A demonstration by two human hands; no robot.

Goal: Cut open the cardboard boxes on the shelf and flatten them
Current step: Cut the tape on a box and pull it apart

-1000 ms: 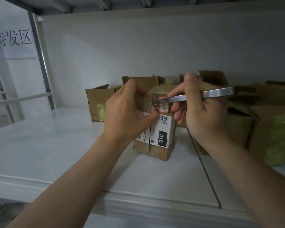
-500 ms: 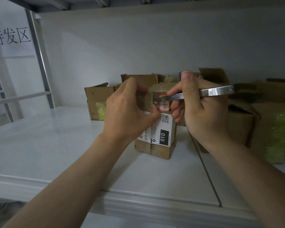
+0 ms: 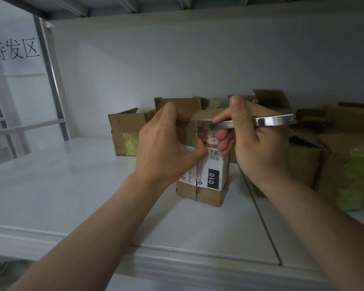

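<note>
A small taped cardboard box [image 3: 208, 192] with a white "010" label stands upright on the white shelf [image 3: 72, 185]. My left hand [image 3: 166, 148] grips its upper left side, thumb pressed on the front. My right hand [image 3: 259, 141] holds a silver metal utility knife [image 3: 267, 121], whose tip touches the tape at the box's top front edge. Both hands cover most of the box's upper half.
Several opened cardboard boxes stand behind and to the right: one at back left [image 3: 127, 133] with yellow filling, one behind [image 3: 177, 102], and larger ones at right [image 3: 307, 162] with yellow-green packing [image 3: 357, 177]. A seam [image 3: 265, 225] crosses the shelf. Upright posts [image 3: 51, 80] stand at left.
The knife tip has crept up from the red-bordered label to the box's top edge. My left hand keeps its grip on the box.
</note>
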